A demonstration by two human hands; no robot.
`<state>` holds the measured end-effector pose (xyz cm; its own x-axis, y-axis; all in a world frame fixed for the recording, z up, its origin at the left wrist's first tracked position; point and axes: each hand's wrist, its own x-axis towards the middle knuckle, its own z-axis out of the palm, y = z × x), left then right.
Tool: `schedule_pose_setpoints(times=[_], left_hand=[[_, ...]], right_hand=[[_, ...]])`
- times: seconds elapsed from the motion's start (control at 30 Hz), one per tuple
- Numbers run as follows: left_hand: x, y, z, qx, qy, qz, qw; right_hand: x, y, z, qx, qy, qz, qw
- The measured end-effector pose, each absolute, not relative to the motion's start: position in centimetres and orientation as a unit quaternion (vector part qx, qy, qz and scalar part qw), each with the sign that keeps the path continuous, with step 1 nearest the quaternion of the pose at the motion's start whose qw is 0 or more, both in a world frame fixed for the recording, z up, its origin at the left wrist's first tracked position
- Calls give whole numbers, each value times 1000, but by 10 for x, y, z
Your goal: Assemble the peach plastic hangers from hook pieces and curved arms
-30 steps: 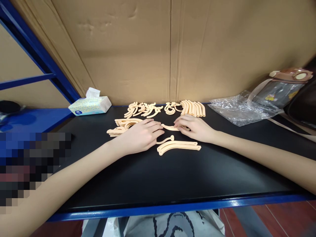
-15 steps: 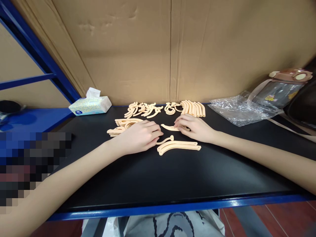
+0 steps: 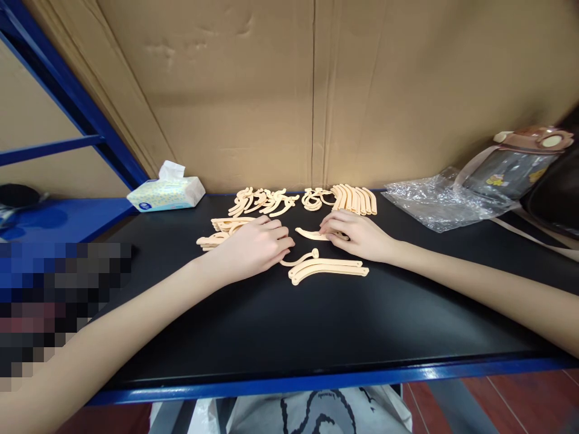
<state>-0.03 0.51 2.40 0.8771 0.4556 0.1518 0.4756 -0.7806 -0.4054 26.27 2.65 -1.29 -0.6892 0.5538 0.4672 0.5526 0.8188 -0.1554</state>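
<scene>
My left hand [image 3: 262, 246] hovers over or rests by a stack of beige curved plastic pieces [image 3: 230, 223], partly covering it. Its fingers bend loosely, slightly fanned, with nothing visible in them; the palm side is hidden. Just right of its fingertips, a thin beige hook [image 3: 301, 259] with a rounded end lies on the black tabletop. Below the hook are two long curved beige arms [image 3: 328, 270] with holes at their ends, side by side. My right hand [image 3: 357, 235] has its fingers closed on a curved beige piece [image 3: 308, 234], whose left end sticks out.
Along the back lie beige parts: a loose group [image 3: 265, 201], several hooks [image 3: 314, 199] and a row of curved arms [image 3: 354, 199]. A tissue pack [image 3: 167, 194] stands at the left. Clear plastic wrap [image 3: 436, 202] and a strapped bottle [image 3: 515, 166] are at the right.
My left hand has shifted slightly left, so more of the thin hook shows beside its fingers. My right hand and the piece in it have stayed in place.
</scene>
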Motion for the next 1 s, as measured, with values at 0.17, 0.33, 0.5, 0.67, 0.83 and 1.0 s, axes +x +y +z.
schedule_pose_setpoints(times=[0.17,0.33,0.5,0.67,0.83,1.0], left_hand=[[-1,5,26,-946,-264,-30,184],[1,4,25,-943,-298,-54,139],[6,1,24,-935,-334,-75,93],[6,1,24,-927,-361,-91,52],[6,0,23,-919,-382,-95,18],[6,-2,26,-914,-395,-89,3]], right_hand=[[263,26,-13,-302,-919,5,253],[263,26,-13,-304,-919,3,251],[263,27,-13,-303,-921,-5,246],[263,27,-13,-302,-921,-2,245],[263,27,-12,-301,-921,2,246],[263,27,-12,-299,-921,4,248]])
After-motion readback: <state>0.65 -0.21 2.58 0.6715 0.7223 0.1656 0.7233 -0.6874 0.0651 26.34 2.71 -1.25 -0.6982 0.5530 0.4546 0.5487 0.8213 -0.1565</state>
